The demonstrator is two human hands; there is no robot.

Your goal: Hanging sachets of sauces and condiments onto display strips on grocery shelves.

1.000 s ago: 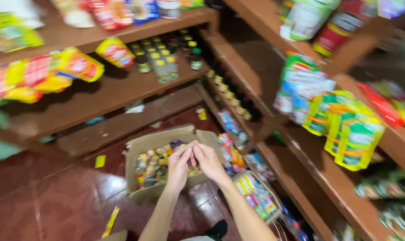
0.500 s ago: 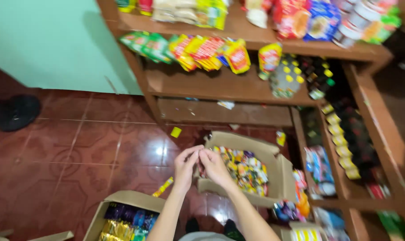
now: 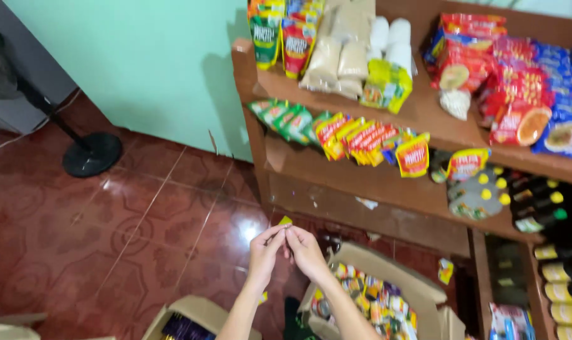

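Dark metal first, at the far left: a fan stand [image 3: 92, 153] with a round black base rests on the red patterned floor tiles [image 3: 141, 233], its pole slanting up toward the corner beside the pale green wall [image 3: 141, 63]. Low at the bottom edge, a small cardboard box [image 3: 194, 318] stands open, with dark purple packets showing inside.

Right of it, the person's two forearms rise from the bottom edge and meet over the floor. The left hand [image 3: 265, 250] and the right hand [image 3: 305, 250] touch at the fingertips, and both pinch a small yellow-green scrap or wrapper [image 3: 285, 221] that peeks out just above the thumbs — only its top corner shows, so its kind cannot be told. Both hands are closed lightly around it, fingers curled, not clenched into fists.

Just right of the hands and below them, a larger cardboard box [image 3: 386, 267] sits open on the floor, packed with small, bright sachets. Behind it stands a brown wooden shelf unit [image 3: 374, 182]: hanging strips of green, yellow and red sachets [image 3: 342, 133] along the middle shelf, tan bags and white rolls above, red and blue noodle packets [image 3: 519, 82] at the upper right, and dark bottles with yellow caps [image 3: 538, 201] at the far right.
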